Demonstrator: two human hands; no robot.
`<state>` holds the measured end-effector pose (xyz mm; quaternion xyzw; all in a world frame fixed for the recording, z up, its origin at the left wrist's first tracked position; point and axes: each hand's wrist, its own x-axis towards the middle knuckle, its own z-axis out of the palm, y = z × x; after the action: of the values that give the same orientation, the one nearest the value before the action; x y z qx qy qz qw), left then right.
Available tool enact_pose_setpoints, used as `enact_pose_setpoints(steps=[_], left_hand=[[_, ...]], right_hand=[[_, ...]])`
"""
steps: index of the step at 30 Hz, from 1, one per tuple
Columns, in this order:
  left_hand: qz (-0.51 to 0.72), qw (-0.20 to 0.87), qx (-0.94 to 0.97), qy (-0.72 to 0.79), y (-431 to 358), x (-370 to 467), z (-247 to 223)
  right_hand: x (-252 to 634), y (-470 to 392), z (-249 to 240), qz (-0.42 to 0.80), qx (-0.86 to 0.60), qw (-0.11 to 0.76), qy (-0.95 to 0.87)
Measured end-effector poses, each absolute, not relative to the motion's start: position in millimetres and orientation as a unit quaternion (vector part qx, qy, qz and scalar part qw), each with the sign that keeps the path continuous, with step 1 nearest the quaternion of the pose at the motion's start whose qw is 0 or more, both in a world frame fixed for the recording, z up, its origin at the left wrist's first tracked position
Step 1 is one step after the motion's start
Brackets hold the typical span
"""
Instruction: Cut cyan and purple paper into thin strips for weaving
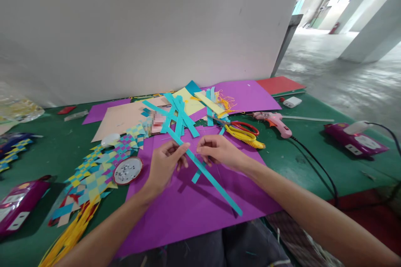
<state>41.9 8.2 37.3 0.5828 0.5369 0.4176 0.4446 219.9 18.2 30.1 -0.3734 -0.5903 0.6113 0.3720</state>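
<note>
My left hand (169,160) pinches a long teal paper strip (216,182) that slants down to the right over a purple sheet (175,217). Just right of it, my right hand (217,150) has its fingers curled together near a shorter teal strip (196,176); what its fingertips hold, if anything, is too small to make out. Several loose teal strips (180,114) lie in a heap beyond the hands. Scissors with yellow and red handles (242,131) rest right of the heap.
Woven paper pieces (97,171), a round dish of small dots (128,171) and yellow strings (73,233) lie left. A pink glue gun (275,122) and a purple power strip (354,141) lie right. Behind stands a white board (140,37).
</note>
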Motion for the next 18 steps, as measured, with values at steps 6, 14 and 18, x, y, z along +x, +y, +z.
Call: enact_pose_setpoints(steps=[6,14,18], left_hand=[[0.434,0.44,0.577,0.534,5.3,44.8,40.1],[0.423,0.463,0.581,0.52,4.9,44.2,33.8],[0.379,0.51,0.594,0.493,4.3,44.7,30.5]], right_hand=[[217.7,15.0,33.0,0.585,-0.388,0.335,-0.629],[216.1,13.9,30.2,0.582,-0.396,0.323,-0.632],[213.9,12.2,31.3,0.588,-0.404,0.34,-0.613]])
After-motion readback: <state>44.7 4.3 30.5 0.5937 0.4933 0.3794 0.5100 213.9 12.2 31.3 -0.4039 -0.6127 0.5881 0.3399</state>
